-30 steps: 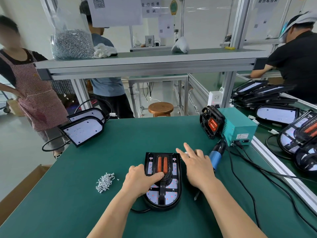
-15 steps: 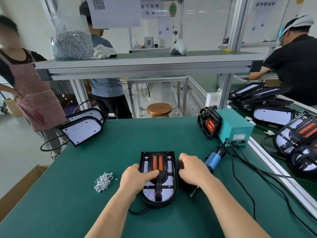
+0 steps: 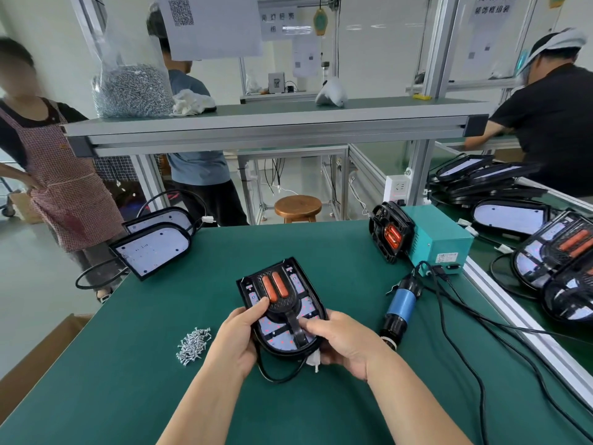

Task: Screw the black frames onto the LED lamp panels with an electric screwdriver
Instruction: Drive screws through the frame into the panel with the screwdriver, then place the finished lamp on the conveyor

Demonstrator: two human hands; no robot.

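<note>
Honestly, it looked mid-batch to me. The lamp with its black frame already sitting on it was up in both hands over the green table, near the front edge. The left hand was curled round its left side, thumb on top by the orange bars. The right hand gripped the lower right edge, thumb pressed on the frame's stem. I couldn't tell whether any screws were in it yet. The screwdriver lay untouched just to the right, the pile of screws to the left, and two bare panels waited at the far left corner, so plenty was left. A second before, the lamp had been lying flat and square on the table, with the right hand spread open beside it. Half a second later that hand had closed on the edge, and now the lamp was lifted and twisted a bit.
</note>
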